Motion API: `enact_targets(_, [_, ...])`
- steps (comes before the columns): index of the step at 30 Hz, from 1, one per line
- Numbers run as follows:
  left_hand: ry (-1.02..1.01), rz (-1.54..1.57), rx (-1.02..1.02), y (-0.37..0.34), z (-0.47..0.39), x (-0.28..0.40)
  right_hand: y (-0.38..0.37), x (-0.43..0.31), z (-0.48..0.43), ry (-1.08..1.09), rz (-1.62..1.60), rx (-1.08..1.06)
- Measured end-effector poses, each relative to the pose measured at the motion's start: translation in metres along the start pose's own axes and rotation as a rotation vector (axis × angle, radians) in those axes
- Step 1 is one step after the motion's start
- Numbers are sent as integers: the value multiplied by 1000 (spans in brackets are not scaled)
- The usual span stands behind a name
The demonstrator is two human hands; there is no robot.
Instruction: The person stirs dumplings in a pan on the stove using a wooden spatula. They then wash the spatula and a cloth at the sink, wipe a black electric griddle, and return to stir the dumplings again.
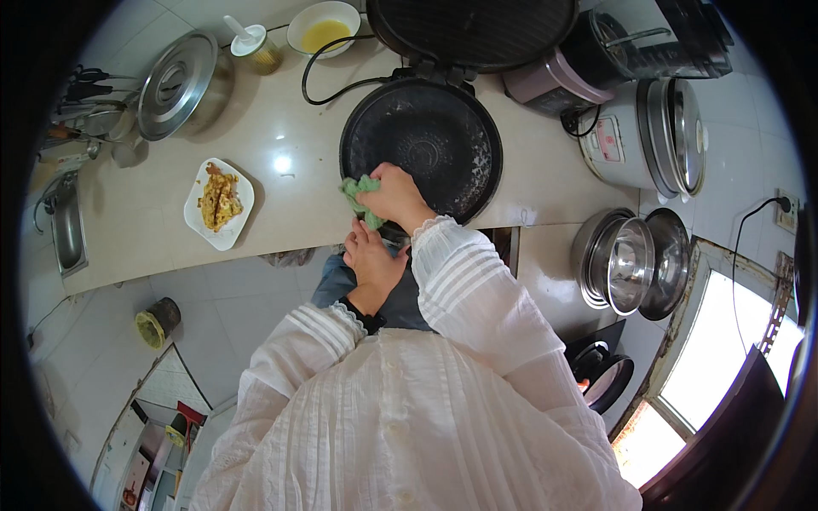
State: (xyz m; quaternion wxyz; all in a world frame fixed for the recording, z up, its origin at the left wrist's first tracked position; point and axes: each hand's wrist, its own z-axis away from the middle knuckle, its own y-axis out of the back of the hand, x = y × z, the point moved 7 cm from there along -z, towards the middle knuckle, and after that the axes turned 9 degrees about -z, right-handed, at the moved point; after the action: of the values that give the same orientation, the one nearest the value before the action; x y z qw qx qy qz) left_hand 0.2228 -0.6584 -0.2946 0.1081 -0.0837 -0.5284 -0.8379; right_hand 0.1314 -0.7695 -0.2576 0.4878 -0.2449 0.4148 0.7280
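Note:
A round black electric griddle [422,140] lies on the counter with its ridged lid [473,25] raised at the back. My right hand [396,198] grips a crumpled green cloth [360,191] at the griddle's left front rim. Just below it, my left hand [374,259] is by the counter's front edge, fingers apart and pointing up towards the cloth; whether its fingertips touch the pan's rim or the cloth is unclear. To the left, a white plate [243,220] holds browned, folded egg-like food [220,201].
Behind stand a white bowl of yellow liquid [323,29], a toothpick holder [259,51] and a lidded steel pot [182,86]. A black cord [310,80] loops left of the griddle. On the right are a blender [562,76], a rice cooker [629,140] and steel bowls [620,262].

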Motion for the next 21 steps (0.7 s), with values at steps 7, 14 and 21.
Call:
enact_targets(7, [-14,-8,-33,6,1,-1,-4,-7,-43,-83,-762,31])
enact_targets(14, [-61,27,-12,32,2,-10,59,-12,-65,16,-1169,124])
enact_targets(21, [-82,91,45,33,0,-14,32,-29,-97,232,-410,367])
